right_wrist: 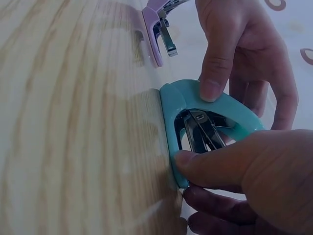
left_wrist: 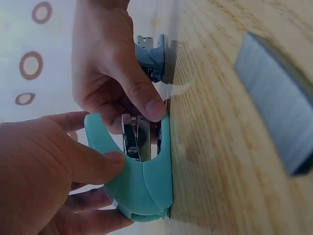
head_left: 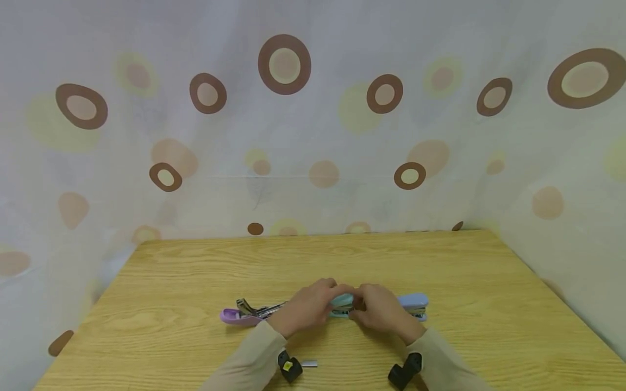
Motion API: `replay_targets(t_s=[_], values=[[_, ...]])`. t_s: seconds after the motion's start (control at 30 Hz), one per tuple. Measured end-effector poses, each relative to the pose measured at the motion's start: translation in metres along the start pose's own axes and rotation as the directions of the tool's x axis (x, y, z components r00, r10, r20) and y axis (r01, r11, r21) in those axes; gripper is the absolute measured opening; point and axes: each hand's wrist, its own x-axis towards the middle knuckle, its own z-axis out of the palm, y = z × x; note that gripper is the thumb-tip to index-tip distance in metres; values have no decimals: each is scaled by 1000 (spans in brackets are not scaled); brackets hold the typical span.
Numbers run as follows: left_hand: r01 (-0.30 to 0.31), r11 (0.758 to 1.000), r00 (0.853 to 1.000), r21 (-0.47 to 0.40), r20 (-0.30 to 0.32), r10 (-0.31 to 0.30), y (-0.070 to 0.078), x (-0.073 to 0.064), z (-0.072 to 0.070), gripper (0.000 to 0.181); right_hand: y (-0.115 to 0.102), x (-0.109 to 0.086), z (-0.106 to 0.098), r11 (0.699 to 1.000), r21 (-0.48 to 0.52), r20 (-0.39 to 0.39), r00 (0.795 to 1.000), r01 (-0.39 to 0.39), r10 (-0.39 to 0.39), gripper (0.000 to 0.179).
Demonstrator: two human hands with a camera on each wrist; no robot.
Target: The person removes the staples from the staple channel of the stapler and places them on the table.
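Observation:
A teal stapler [head_left: 342,307] rests base-down on the wooden table between both hands. Its cover is lifted away from the metal magazine [left_wrist: 139,137]. My left hand [head_left: 313,305] grips the cover, thumb on the near side and fingers round the far side. With thumb and fingers, my right hand [head_left: 382,309] pinches the front end of the base [right_wrist: 176,169]. To the left lies a purple stapler [head_left: 239,317], its metal part raised, partly behind my left hand. A blue stapler [head_left: 413,302] is just right of my right hand.
A small strip of staples [head_left: 310,364] lies on the table [head_left: 195,358], nearer to me than the staplers and beside my left wrist. It looms large in the left wrist view. A patterned cloth [head_left: 303,136] hangs behind the table and along its sides.

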Motion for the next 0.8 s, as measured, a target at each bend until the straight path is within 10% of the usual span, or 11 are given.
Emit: replay_targets(t_s=[0.37,0.8], values=[[-28,989,1000,-146,-2,28,-12,-2,1,49,-1,0,-2,999,34,32,999,3,-4,15],[-52,884,996,-464,-87,13,-29,-5,-11,17,-1,-1,-4,999,36,55,998,5,-7,8]])
